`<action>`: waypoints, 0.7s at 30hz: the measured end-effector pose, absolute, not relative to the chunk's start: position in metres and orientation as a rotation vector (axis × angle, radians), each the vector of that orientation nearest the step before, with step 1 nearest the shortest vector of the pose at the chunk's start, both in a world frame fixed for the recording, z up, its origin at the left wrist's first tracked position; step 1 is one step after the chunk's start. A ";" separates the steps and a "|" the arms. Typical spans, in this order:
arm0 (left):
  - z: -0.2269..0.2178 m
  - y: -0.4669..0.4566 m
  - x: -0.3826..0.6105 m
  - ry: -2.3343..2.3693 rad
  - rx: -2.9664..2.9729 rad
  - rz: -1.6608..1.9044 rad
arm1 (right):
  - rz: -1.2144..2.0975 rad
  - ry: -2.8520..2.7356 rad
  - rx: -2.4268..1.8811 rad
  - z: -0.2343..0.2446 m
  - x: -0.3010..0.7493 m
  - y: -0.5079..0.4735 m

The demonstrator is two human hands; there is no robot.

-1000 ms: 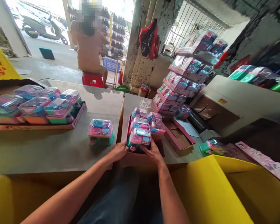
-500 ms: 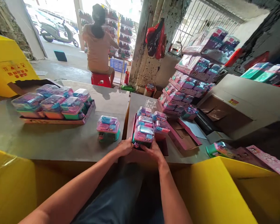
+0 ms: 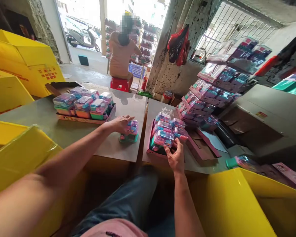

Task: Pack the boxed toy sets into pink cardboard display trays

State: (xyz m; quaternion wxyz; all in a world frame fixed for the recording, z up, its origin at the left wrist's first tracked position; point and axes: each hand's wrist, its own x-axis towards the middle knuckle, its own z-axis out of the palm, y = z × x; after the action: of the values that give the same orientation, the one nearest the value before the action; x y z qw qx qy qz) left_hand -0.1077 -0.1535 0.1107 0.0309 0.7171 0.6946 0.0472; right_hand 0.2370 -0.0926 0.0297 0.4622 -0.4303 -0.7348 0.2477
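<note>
My left hand [image 3: 120, 123] reaches out over the table and closes on a single pink and teal toy pack [image 3: 130, 132] standing alone near the table edge. My right hand [image 3: 175, 157] rests with fingers spread against the near side of a pink tray [image 3: 155, 153] filled with several clear-lidded toy packs [image 3: 164, 137]. The thumb touches the nearest pack.
A second tray of toy packs [image 3: 85, 106] sits further left on the table [image 3: 39, 117]. Stacks of pink boxed sets [image 3: 207, 95] lean at the right beside a grey carton [image 3: 266, 115]. Yellow boxes [image 3: 22, 62] stand left and in front. A person [image 3: 120, 56] sits on a red stool beyond.
My left hand left the tray and moved left onto the lone toy pack. My right hand stayed at the tray. The view turned left, bringing more yellow boxes into sight.
</note>
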 end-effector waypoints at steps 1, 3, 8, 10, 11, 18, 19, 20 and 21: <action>0.111 -0.153 -0.116 2.082 2.224 0.130 | 0.618 -1.816 -1.039 0.038 0.235 -0.102; 0.118 -0.159 -0.118 2.027 2.280 0.154 | 0.578 -1.889 -0.993 0.057 0.232 -0.124; 0.165 -0.192 -0.061 1.876 2.433 0.227 | 0.649 -2.070 -0.826 0.095 0.221 -0.167; 0.188 -0.196 -0.023 1.733 2.457 0.305 | 0.713 -2.061 -0.789 0.103 0.223 -0.170; 0.198 -0.193 -0.002 1.657 2.471 0.367 | 0.710 -2.030 -0.781 0.105 0.228 -0.167; 0.216 -0.115 0.111 0.942 2.653 0.766 | 0.754 -1.533 -0.886 0.080 0.327 -0.105; 0.210 -0.101 0.121 0.901 2.676 0.710 | 0.779 -1.481 -0.912 0.072 0.340 -0.095; 0.203 -0.087 0.129 0.894 2.693 0.634 | 0.806 -1.450 -0.933 0.063 0.349 -0.084; 0.195 -0.074 0.136 0.920 2.701 0.555 | 0.838 -1.435 -0.952 0.054 0.356 -0.075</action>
State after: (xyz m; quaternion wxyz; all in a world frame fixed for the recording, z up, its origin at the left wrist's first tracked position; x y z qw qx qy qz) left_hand 0.1364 -0.0743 0.1947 0.1172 0.9227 0.3145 0.1895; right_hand 0.3555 -0.0748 0.0545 0.5755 -0.4065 -0.6129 0.3577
